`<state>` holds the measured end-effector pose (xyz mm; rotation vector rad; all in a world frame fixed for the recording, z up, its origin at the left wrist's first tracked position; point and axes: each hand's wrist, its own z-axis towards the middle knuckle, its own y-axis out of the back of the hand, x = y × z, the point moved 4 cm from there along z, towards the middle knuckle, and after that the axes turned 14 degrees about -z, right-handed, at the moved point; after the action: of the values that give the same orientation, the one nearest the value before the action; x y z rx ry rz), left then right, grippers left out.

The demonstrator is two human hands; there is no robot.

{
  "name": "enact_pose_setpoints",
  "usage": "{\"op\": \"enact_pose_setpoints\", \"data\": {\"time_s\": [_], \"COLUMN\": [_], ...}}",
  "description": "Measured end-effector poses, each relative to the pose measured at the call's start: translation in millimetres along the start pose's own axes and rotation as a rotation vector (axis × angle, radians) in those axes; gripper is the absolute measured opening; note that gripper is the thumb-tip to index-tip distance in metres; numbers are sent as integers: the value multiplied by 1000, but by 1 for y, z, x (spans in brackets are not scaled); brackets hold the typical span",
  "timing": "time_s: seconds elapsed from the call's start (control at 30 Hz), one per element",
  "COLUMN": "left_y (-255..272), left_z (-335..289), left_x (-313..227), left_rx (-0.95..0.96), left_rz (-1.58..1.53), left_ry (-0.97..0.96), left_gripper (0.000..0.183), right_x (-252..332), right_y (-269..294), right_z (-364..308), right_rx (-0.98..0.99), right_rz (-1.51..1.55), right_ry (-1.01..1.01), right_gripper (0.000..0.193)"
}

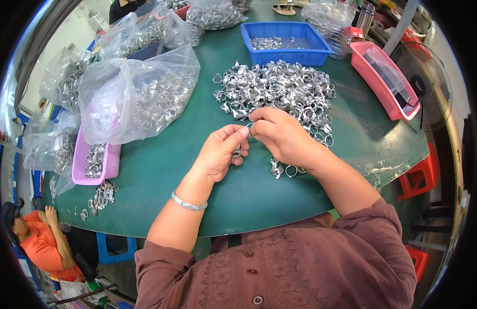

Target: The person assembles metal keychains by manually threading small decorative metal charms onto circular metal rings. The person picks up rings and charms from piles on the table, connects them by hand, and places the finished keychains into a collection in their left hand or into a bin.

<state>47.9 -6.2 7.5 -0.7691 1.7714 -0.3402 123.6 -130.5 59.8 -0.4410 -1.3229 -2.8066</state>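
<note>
As L fingers [241,133] & R fingers [257,126] pinch metal ring [249,124], ring pile [279,90] ahead, blue tub [286,57] behind

Silver ring-shaped metal pcs [277,90] look shiny & bumpy; big baggy see-thru plastic bag [105,113] looks thin w/ shiny creases.

I'm in a workshop: heaped metal rings [279,87], bulging plastic bags [166,98] and a blue bin [290,57] crowd my green table [243,206].
</note>
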Motion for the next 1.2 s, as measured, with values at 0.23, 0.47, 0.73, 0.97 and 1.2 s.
{"op": "enact_pose_setpoints", "data": {"time_s": [0.23, 0.47, 0.73, 0.97, 1.2], "left_y": [-4, -7, -7, -6, -8], "left_z": [-3, -3, -2, -3, -4], "left_x": [-2, 0, 1, -5, -9], "left_rx": [44, 74, 82, 123, 136], "left_rz": [-36, -52, -114, 19, 159], "left_ry": [-28, -13, -119, -383, -515], "left_gripper": [17, 21, 24, 38, 43], "right_x": [-9, -24, -18, -17, -18], "right_y": [-3, -13, -11, -8, -8], "right_z": [-1, -7, -6, -2, -3], "right_rx": [75, 54, 14, -98, -93], "right_rz": [299, 715, 656, 595, 653], "right_ry": [-213, -477, -366, -227, -223], "right_gripper": [23, 27, 32, 46, 49]}}
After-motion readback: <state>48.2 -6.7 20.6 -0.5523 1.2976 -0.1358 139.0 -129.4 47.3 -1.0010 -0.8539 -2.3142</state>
